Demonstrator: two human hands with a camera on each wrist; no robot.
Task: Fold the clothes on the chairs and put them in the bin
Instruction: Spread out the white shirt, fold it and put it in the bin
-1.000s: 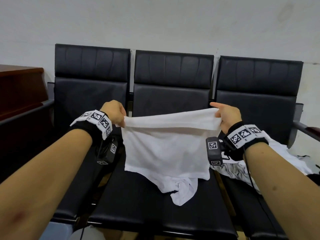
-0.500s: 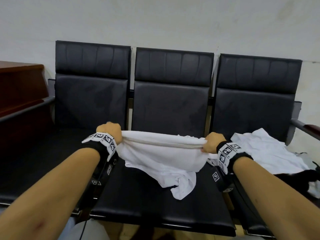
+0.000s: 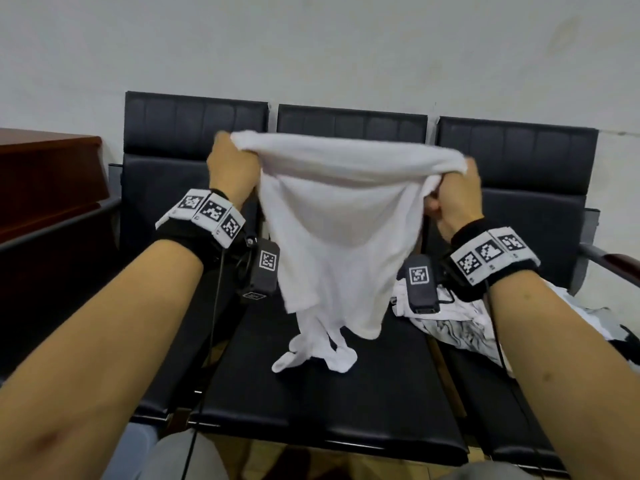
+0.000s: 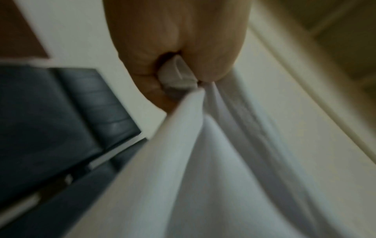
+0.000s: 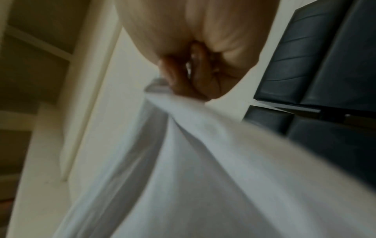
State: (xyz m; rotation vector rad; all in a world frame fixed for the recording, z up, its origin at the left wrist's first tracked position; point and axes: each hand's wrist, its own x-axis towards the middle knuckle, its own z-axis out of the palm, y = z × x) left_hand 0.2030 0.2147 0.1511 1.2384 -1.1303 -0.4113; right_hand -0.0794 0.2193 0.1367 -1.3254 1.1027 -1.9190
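**Both hands grip one white garment over the middle chair**

My left hand (image 3: 232, 168) is closed in a fist round one top corner of the white garment (image 3: 337, 237), and my right hand (image 3: 456, 199) is curled round the opposite corner. The cloth hangs stretched between them in front of the backrests, and its bunched lower end touches the middle chair's seat (image 3: 329, 400). The left wrist view shows a fold of fabric pinched inside my fist; the right wrist view shows fingers curled over the hem.

I count three black padded chairs (image 3: 195, 133) joined in a row against the wall. One more heap of clothes (image 3: 453, 327), white with dark marks, lies on the right-hand seat. How many pieces are in it I cannot tell.

Each wrist carries a black band with three square black-and-white code tags (image 3: 211, 213), and a small black camera unit with one tag (image 3: 265, 268) hangs under each. I can read no words or brand names.
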